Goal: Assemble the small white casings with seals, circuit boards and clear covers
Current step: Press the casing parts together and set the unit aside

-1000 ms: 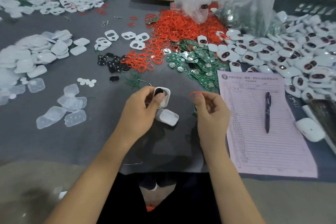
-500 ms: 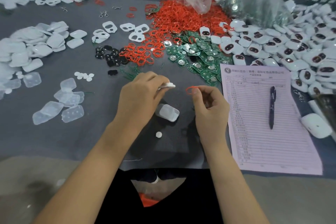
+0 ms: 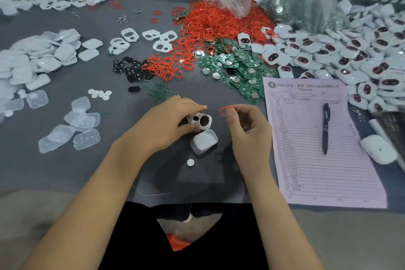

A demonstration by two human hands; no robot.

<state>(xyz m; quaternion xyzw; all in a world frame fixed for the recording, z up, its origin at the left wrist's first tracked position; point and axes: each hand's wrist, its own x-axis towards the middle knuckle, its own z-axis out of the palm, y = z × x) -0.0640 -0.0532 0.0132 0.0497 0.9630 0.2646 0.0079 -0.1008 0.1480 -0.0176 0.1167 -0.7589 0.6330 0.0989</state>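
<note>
White two-holed casing tilted in fingers — red seal ring pinched just beside

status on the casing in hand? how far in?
Early. Finished units piled at right. In hand: left hand grips a white casing; right hand pinches a red seal, not yet seated. Left: seal, circuit board, clear cover.

Red seals — green circuit boards.

Both bare forearms reach forward; the left hand curls in a grip, the right hand pinches with thumb and forefinger.
</note>
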